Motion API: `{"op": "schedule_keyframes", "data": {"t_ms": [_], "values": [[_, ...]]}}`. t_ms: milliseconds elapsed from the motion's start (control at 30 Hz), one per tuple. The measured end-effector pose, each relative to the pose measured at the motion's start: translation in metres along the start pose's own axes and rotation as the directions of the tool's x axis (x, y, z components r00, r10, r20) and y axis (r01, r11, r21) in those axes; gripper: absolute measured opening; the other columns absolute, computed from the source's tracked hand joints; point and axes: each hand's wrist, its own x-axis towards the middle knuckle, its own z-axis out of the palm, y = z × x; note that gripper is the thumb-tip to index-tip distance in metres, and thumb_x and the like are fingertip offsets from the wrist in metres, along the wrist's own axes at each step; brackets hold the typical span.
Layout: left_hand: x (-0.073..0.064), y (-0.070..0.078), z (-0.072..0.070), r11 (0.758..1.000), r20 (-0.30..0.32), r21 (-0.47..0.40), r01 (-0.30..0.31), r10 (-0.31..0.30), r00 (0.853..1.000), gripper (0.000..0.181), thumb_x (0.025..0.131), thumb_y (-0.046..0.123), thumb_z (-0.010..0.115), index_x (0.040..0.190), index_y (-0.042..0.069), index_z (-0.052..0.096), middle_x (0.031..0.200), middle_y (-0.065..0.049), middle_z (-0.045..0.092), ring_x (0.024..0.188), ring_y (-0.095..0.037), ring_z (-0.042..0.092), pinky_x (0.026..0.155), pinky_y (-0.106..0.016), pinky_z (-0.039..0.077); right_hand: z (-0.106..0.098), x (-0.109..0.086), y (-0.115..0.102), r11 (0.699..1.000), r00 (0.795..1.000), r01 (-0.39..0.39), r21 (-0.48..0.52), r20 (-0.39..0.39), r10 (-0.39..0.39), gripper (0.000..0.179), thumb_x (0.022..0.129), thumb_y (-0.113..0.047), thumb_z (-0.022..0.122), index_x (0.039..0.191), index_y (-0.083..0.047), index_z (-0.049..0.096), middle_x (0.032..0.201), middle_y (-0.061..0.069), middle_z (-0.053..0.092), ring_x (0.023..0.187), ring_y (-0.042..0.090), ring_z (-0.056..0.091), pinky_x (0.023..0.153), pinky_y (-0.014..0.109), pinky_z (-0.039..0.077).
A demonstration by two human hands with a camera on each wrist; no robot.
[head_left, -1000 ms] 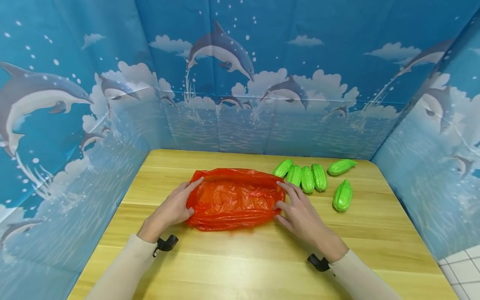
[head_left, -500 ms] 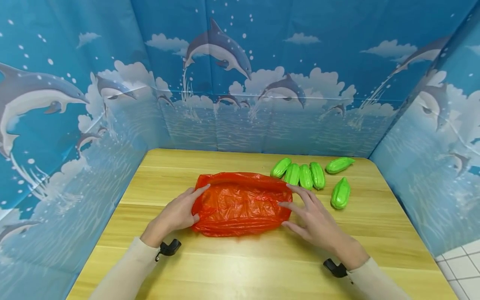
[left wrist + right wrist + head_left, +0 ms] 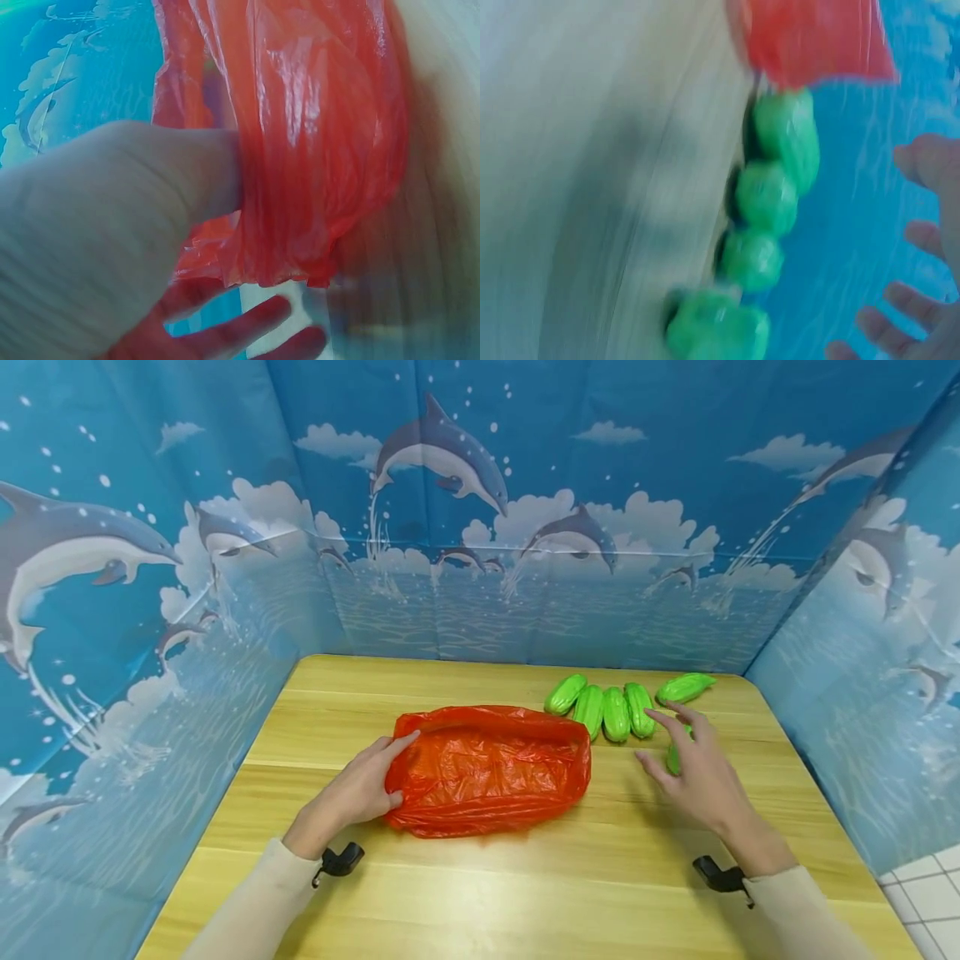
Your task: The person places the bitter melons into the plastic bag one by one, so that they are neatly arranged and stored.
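Observation:
A thin red plastic bag lies on the wooden table, its wide mouth spread apart. My left hand is at the bag's left end, index finger straight along the rim. In the left wrist view its thumb reaches inside the mouth while the other fingers spread loosely. My right hand is off the bag, fingers apart and holding nothing. It hovers over a green, ribbed, gourd-shaped thing, partly hiding it. Another such green gourd lies just beyond the fingertips. Contact cannot be told.
Several similar green gourds lie side by side behind the bag's right corner. The wooden table ends at a blue dolphin-print curtain, which stands behind and on both sides. White tiles show at lower right.
My right hand has let go of the bag's right end and moved right, over the green gourd. The bag shifted slightly right and stays spread. My left hand remains at its left end.

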Motion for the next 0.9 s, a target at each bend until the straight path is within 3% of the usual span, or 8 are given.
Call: {"op": "schedule_keyframes", "data": {"t_ms": [133, 233, 500, 633, 733, 800, 867, 900], "values": [[-0.001, -0.001, 0.0, 1.0, 0.007, -0.015, -0.001, 0.001, 1.0, 0.101, 0.097, -0.001, 0.087, 0.184, 0.02, 0.039, 0.181, -0.028, 0.046, 0.159, -0.054, 0.056, 0.125, -0.07, 0.057, -0.008, 0.0, 0.029, 0.988, 0.988, -0.153, 0.018, 0.034, 0.152, 0.07, 0.108, -0.021, 0.085, 0.168, -0.001, 0.055, 0.173, 0.046, 0.037, 0.148, 0.072, 0.044, 0.087, 0.085, 0.052], [-0.002, 0.0, 0.0, 1.0, 0.014, -0.016, -0.009, 0.009, 1.0, 0.1, 0.097, -0.002, 0.086, 0.184, 0.018, 0.039, 0.181, -0.029, 0.046, 0.16, -0.054, 0.055, 0.125, -0.069, 0.057, -0.011, 0.0, 0.049, 0.965, 0.962, -0.261, 0.021, 0.089, 0.258, 0.071, 0.114, -0.026, 0.078, 0.17, 0.006, 0.049, 0.174, 0.053, 0.029, 0.15, 0.078, 0.036, 0.099, 0.092, 0.043], [-0.003, 0.001, -0.001, 1.0, 0.03, -0.012, -0.006, 0.007, 1.0, 0.1, 0.096, -0.003, 0.087, 0.183, 0.013, 0.04, 0.18, -0.031, 0.046, 0.161, -0.055, 0.055, 0.127, -0.068, 0.056, -0.013, 0.002, 0.079, 0.922, 0.898, -0.388, 0.002, 0.224, 0.377, 0.086, 0.117, -0.041, 0.072, 0.173, 0.015, 0.038, 0.163, 0.062, 0.032, 0.148, 0.08, 0.032, 0.107, 0.094, 0.039], [-0.003, 0.001, 0.0, 1.0, 0.028, -0.008, -0.01, 0.011, 1.0, 0.1, 0.096, -0.002, 0.087, 0.183, 0.011, 0.04, 0.18, -0.032, 0.046, 0.161, -0.055, 0.054, 0.128, -0.068, 0.055, -0.01, 0.005, 0.087, 0.916, 0.883, -0.401, -0.021, 0.26, 0.392, 0.088, 0.116, -0.044, 0.073, 0.173, 0.014, 0.039, 0.105, 0.042, 0.061, 0.101, 0.059, 0.059, 0.077, 0.065, 0.055], [-0.003, 0.002, 0.001, 1.0, 0.026, -0.008, -0.011, 0.011, 1.0, 0.1, 0.096, -0.001, 0.087, 0.183, 0.01, 0.039, 0.18, -0.032, 0.047, 0.162, -0.055, 0.053, 0.129, -0.068, 0.054, -0.008, 0.007, 0.091, 0.91, 0.87, -0.414, -0.021, 0.285, 0.402, 0.09, 0.115, -0.045, 0.073, 0.174, 0.014, 0.038, 0.091, 0.032, 0.063, 0.081, 0.041, 0.062, 0.067, 0.048, 0.051], [-0.003, 0.002, 0.001, 1.0, 0.028, -0.013, -0.006, 0.007, 1.0, 0.1, 0.096, -0.001, 0.088, 0.183, 0.01, 0.039, 0.18, -0.032, 0.046, 0.164, -0.055, 0.052, 0.13, -0.069, 0.053, -0.009, 0.008, 0.092, 0.897, 0.849, -0.442, -0.001, 0.321, 0.419, 0.093, 0.117, -0.048, 0.071, 0.177, 0.012, 0.033, 0.107, 0.046, 0.07, 0.088, 0.049, 0.074, 0.076, 0.057, 0.061], [-0.003, 0.002, 0.001, 1.0, 0.031, -0.018, 0.002, -0.001, 1.0, 0.1, 0.096, 0.0, 0.088, 0.183, 0.01, 0.039, 0.181, -0.032, 0.045, 0.165, -0.055, 0.05, 0.13, -0.069, 0.052, -0.009, 0.008, 0.092, 0.879, 0.828, -0.475, 0.036, 0.357, 0.433, 0.095, 0.118, -0.048, 0.068, 0.179, 0.012, 0.027, 0.147, 0.056, 0.059, 0.103, 0.053, 0.081, 0.092, 0.069, 0.064], [-0.003, 0.003, 0.001, 1.0, 0.032, -0.021, 0.005, -0.005, 0.999, 0.1, 0.097, 0.0, 0.088, 0.183, 0.011, 0.038, 0.181, -0.032, 0.045, 0.165, -0.056, 0.05, 0.13, -0.069, 0.052, -0.01, 0.009, 0.091, 0.867, 0.815, -0.495, 0.055, 0.376, 0.441, 0.095, 0.119, -0.048, 0.067, 0.18, 0.011, 0.024, 0.155, 0.058, 0.052, 0.106, 0.052, 0.083, 0.097, 0.073, 0.064]]}}
